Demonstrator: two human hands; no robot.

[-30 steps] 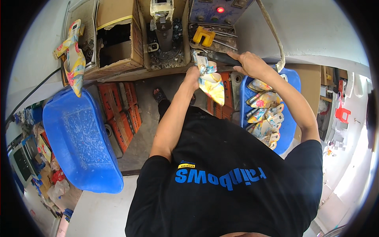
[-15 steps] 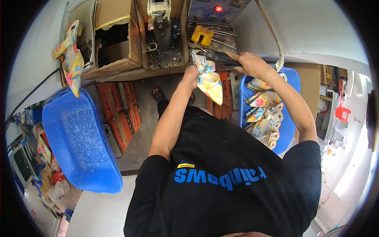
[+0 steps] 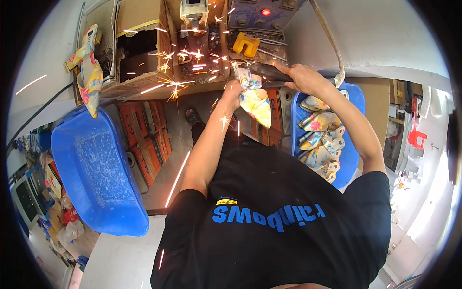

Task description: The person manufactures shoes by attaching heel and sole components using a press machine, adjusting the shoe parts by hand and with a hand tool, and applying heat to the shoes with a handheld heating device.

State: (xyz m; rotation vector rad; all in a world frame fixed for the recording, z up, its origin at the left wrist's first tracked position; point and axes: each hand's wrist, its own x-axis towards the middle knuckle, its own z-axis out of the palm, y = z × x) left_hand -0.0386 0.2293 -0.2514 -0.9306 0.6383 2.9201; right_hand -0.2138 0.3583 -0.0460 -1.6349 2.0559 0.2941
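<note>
My left hand is closed around the back part of a pointed shoe in a yellow, pink and blue floral pattern, its toe hanging toward me. In my right hand is a tool with a thick dark handle; its tip meets the shoe's heel end, where details are hard to make out. Bright sparks spray out over the bench and past my left forearm. More floral shoes lie in a row in the blue tub at the right.
A bluish machine box with a lit red lamp stands behind a yellow C-shaped piece. Another blue tub is at left, below a hanging floral shoe. A torn cardboard box sits at the back left.
Sparks have burst out from the bench area and scatter left and toward me. Both hands keep nearly the same place, still holding the shoe and the dark-handled tool.
</note>
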